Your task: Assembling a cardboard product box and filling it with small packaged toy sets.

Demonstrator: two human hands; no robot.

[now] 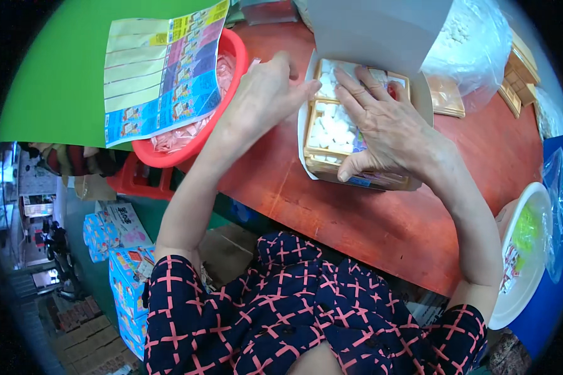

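Note:
A cardboard box (308, 140) with its flap raised stands on the red table, packed with tan plastic trays (324, 107) of small white pieces (331, 128). Across the top of these trays lies my right hand (381, 122), fingers spread and pressing flat, hiding part of them. My left hand (272, 87) is by the box's left side, its thumb stretched toward the box edge and apart from the bent fingers. Nothing shows between that thumb and the fingers. A small pale pink bit peeks out beside the left hand; I cannot tell what it is.
On the left, a red basin (231, 94) holds pink packets (175, 134) under a printed label sheet (169, 69). Clear bags of white pieces (460, 37) and more tan trays (513, 81) sit at back right. A white basin (541, 275) stands right; blue printed boxes (128, 294) are lower left.

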